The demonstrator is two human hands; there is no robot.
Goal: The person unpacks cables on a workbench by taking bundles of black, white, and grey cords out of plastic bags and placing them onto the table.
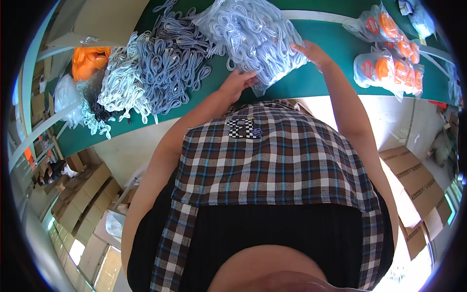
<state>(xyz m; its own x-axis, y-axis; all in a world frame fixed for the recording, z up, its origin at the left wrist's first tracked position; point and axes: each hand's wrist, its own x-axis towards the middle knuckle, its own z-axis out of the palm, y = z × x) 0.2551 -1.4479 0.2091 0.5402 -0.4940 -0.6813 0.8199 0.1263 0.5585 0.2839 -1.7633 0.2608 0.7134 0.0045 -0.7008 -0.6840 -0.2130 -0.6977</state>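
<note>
A large clear plastic bag full of coiled light grey cables lies at the front of the green table. My left hand holds its lower left corner, with thumb and fingers closed on the plastic. At the bag's right edge, my right hand grips the side; part of its fingers is hidden behind the plastic. Left of the bag spreads a loose pile of grey-blue coiled cables, and beside that lies a heap of white coiled cables.
Clear packs with orange items lie on the right of the green table. Orange pieces and a cardboard box are at the left. Below stand more cartons on the right and stacked cartons on the left.
</note>
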